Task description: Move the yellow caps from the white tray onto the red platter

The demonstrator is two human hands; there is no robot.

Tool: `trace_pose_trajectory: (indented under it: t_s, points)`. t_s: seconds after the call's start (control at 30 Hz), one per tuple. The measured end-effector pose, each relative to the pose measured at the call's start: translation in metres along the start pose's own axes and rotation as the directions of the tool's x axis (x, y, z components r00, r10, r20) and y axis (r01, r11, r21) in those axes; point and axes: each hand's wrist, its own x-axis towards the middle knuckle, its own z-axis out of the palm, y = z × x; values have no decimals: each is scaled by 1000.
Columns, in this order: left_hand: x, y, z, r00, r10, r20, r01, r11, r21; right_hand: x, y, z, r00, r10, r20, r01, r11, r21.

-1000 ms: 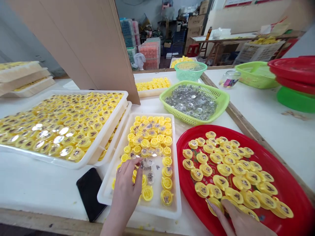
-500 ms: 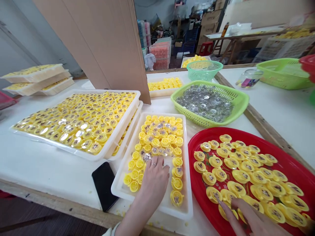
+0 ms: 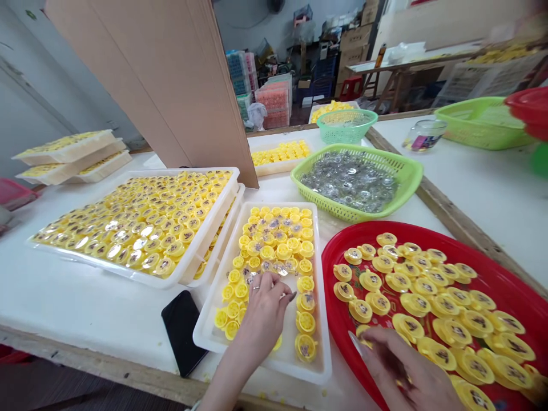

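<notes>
In the white tray point(image 3: 324, 365), my left hand point(image 3: 261, 308) is closed, its fingers curled down beside small clear discs point(image 3: 280, 267); what it holds, if anything, is hidden. Around it stand rows of yellow cup-shaped pieces point(image 3: 305, 322), some with clear discs in them. Over the near left part of the red oval tray point(image 3: 331, 291), my right hand point(image 3: 406, 371) has its thumb and fingertips at a yellow cup-shaped piece point(image 3: 363, 330). A bit of yellow shows under its palm. Yellow pieces with printed faces under shiny tops point(image 3: 417, 305) lie across the red tray.
A black phone point(image 3: 183, 331) lies left of the white tray. Stacked trays of finished-looking yellow pieces point(image 3: 141, 228) stand behind it, beside a cardboard sheet point(image 3: 171, 85). A green basket point(image 3: 317, 200) holds clear discs. A wooden strip point(image 3: 454, 217) crosses the table near a jar point(image 3: 423, 136).
My right hand has drawn up and its fingers have curled inward at the near left of the red tray. My left hand stays at the same spot, thumb shifted slightly. The view has tilted a little.
</notes>
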Motion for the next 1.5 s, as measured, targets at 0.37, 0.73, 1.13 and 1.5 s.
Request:
trace_pose_trajectory:
  t_s: [0.37, 0.73, 1.13, 1.5]
  points:
    - [-30, 26, -23, 995, -52, 87, 100, 631, -769, 28, -60, 44, 887, 303, 350, -435, 290, 852]
    - [-34, -22, -59, 926, 6, 378, -57, 991, 124, 32, -20, 20, 817, 535, 213, -450, 362, 816]
    - [-14, -6, -34, 916, 129, 379, -207, 963, 172, 30, -24, 15, 792, 586, 173, -499, 457, 737]
    - [-19, -17, -46, 983, 106, 152, -73, 975, -210, 26, -27, 21, 807, 524, 273, -525, 425, 737]
